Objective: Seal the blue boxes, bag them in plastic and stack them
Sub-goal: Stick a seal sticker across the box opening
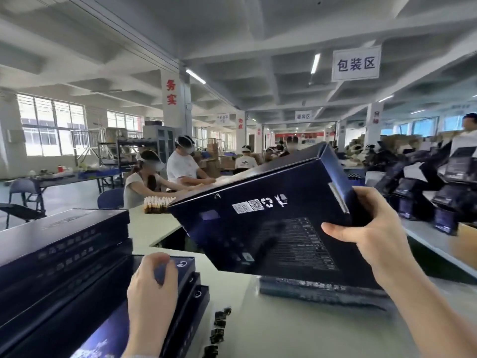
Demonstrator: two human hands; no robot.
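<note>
My right hand (371, 228) grips the right edge of a dark blue box (271, 215), thumb on its printed underside, holding it tilted in the air above the table. Under it lies a box wrapped in shiny plastic (320, 290). My left hand (152, 288) hovers with curled fingers over the top box of a low pile of blue boxes (185, 288) at the lower left, holding nothing I can see. A taller stack of blue boxes (64, 244) stands at the far left.
A strip of small dark stickers (219, 329) lies on the white table (284, 332). More dark boxes (444, 192) crowd the right bench. Two people (167, 174) work at the table beyond, with small bottles (157, 202) near them.
</note>
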